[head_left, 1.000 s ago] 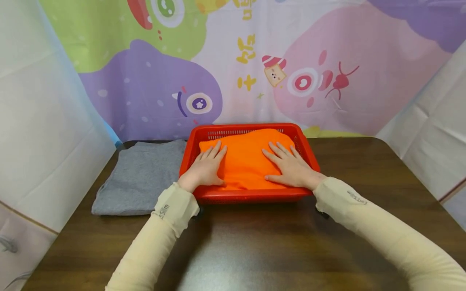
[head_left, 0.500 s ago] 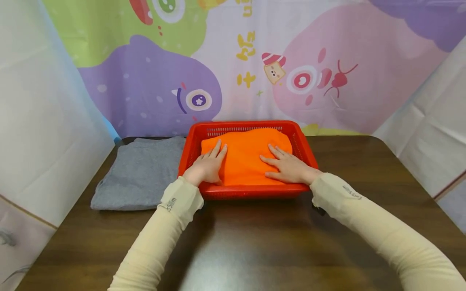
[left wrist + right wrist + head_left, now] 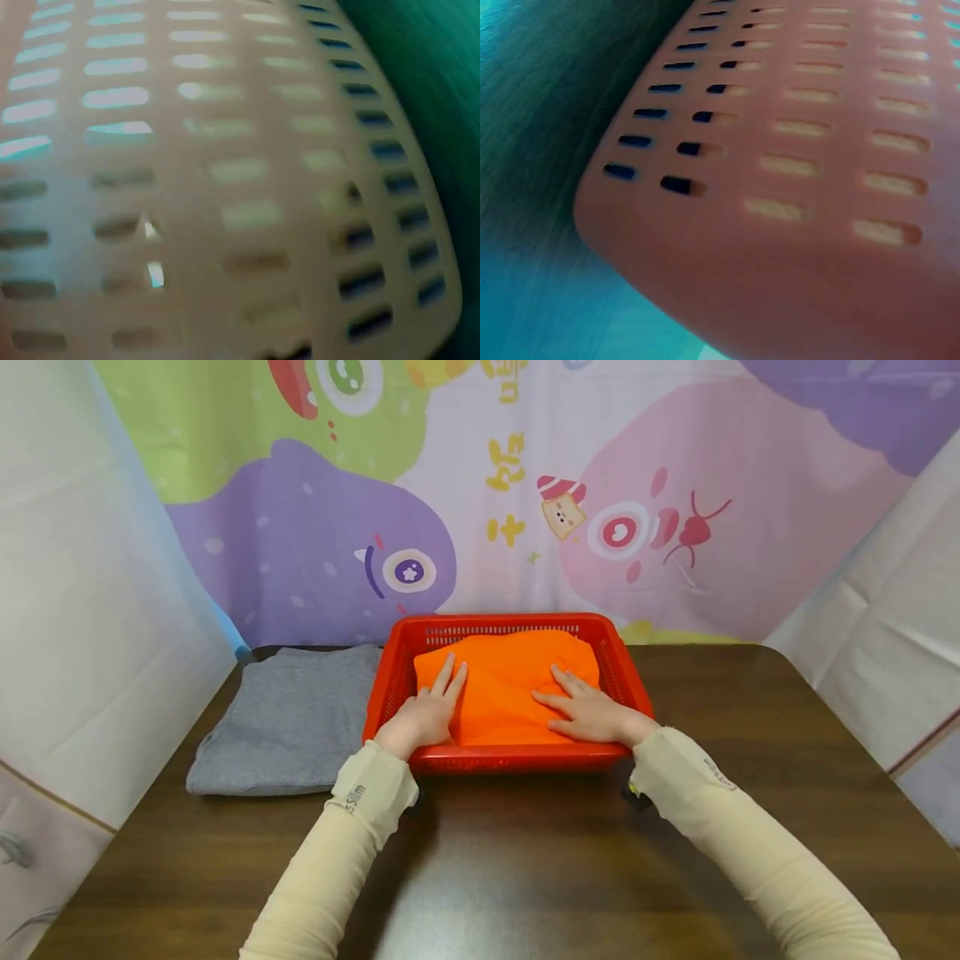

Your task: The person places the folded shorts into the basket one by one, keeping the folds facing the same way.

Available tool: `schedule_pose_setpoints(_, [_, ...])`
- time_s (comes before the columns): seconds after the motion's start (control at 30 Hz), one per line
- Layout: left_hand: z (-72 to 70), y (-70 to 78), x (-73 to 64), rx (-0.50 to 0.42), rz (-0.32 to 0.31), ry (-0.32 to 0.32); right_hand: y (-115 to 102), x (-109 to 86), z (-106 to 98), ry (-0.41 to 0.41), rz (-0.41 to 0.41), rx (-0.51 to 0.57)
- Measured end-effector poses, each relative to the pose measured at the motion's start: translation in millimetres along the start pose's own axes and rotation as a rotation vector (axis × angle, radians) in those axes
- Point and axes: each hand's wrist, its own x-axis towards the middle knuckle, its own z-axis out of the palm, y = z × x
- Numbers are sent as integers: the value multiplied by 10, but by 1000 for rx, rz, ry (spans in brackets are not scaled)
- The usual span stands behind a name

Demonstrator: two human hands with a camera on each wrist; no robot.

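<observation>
1. Orange soft cloth (image 3: 510,693) lies inside a red slotted plastic basket (image 3: 517,762), its near side meeting the front rim; the step appears to be pressing it flat, best done with that edge tucked below the rim.
2. Just beside the basket, a gray folded fabric bundle (image 3: 288,718) lies on a dark brown wood-grain table (image 3: 487,868); the left forearm is best kept off it.
3. A person's bare left hand (image 3: 426,714) and bare right hand (image 3: 592,710) rest on the cloth's two sides, fingers straight and apart, clamped on nothing; light, even pressure should limit dragging.
4. Farther back, the cloth's far edge looks uneven; gentle outward strokes would probably level it before the cartoon-printed fabric backdrop (image 3: 495,581).
</observation>
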Motion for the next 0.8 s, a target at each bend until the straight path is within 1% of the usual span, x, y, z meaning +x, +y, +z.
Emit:
schedule_pose_setpoints(0.13, [49, -13, -5, -64, -10, 18, -7, 1, 28, 23, 13, 17])
schedule_pose_setpoints(0.23, [45, -20, 8, -115, -17, 34, -8, 0, 25, 49, 24, 36])
schedule_pose_setpoints(0.4, [8, -48, 40, -158, -18, 159, 4, 8, -34, 93, 45, 80])
schedule_pose_setpoints(0.47, [0, -55, 33, -156, -27, 220, 9, 9, -48, 114, 52, 123])
schedule_pose_setpoints(0.53, [-8, -52, 16, -165, -40, 287, 15, 3, -54, 152, 63, 158])
schedule_pose_setpoints(0.6, [-19, -43, -2, -188, -55, 387, 17, -9, -63, 219, 90, 194])
schedule_pose_setpoints(0.63, [-26, -41, -12, -208, -64, 447, 17, -17, -67, 258, 108, 213])
schedule_pose_setpoints(0.73, [-47, -48, -63, -325, -93, 602, -2, -55, -75, 360, 160, 259])
schedule_pose_setpoints(0.8, [-56, -73, -113, -411, -105, 671, -28, -84, -75, 407, 184, 292])
